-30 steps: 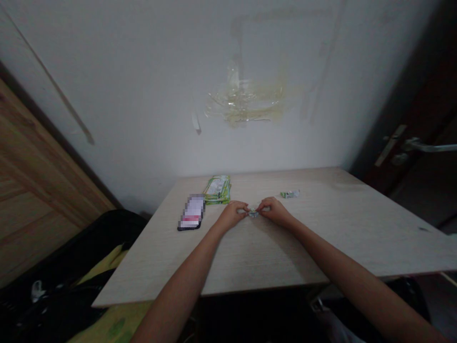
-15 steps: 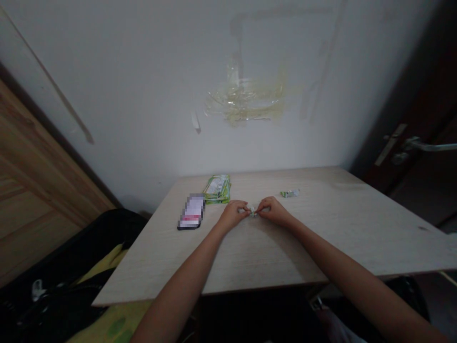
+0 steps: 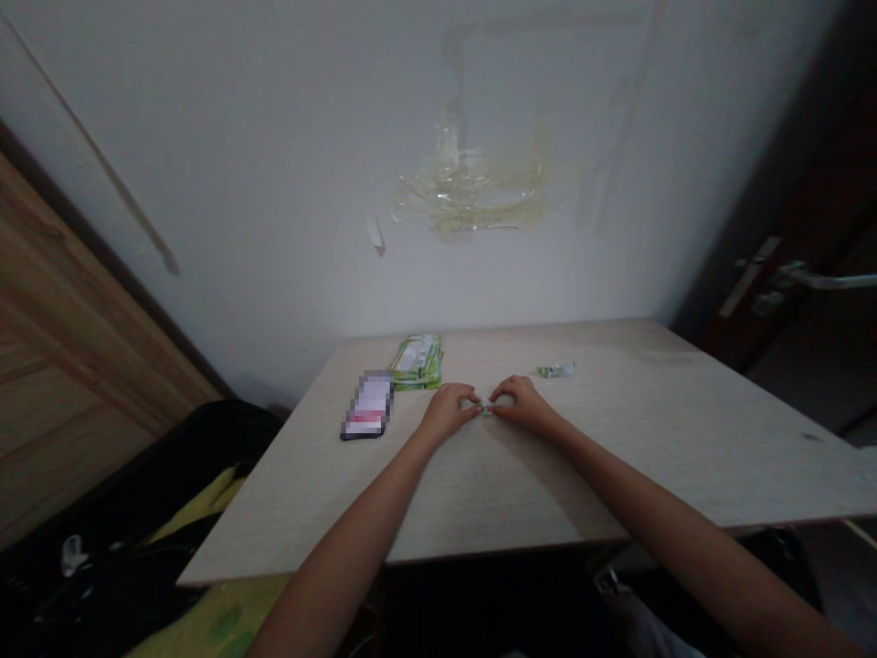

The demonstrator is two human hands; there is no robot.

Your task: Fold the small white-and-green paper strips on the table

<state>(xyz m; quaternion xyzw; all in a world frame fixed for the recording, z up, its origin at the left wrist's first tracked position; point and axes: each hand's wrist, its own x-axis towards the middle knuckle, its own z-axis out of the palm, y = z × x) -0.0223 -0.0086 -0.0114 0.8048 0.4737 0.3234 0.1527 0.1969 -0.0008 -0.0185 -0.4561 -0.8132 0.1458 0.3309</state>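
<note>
Between my fingertips, low over the middle of the table [image 3: 472, 498], is a small green-and-white folded wrapper [image 3: 485, 409]. My left hand [image 3: 449, 408] pinches its left end, thumb and index finger curled round. From the other side my right hand [image 3: 524, 402] closes its thumb and index finger on the right end. The wrapper is mostly hidden by the fingers, so its exact fold is too small to make out. Behind my right hand lies another green-and-white folded wrapper [image 3: 556, 370].
A stack of flat green-and-white packets [image 3: 417, 361] lies beyond my left hand. In front of it rests a phone [image 3: 370, 407] with a blurred screen. The table's far edge meets a wall with peeling tape [image 3: 472, 201]. At the right is a door handle [image 3: 829, 279].
The wrapper between my fingers looks flatter and smaller than before, and my hands have drawn slightly closer together. The phone, the stack and the other wrapper have not moved.
</note>
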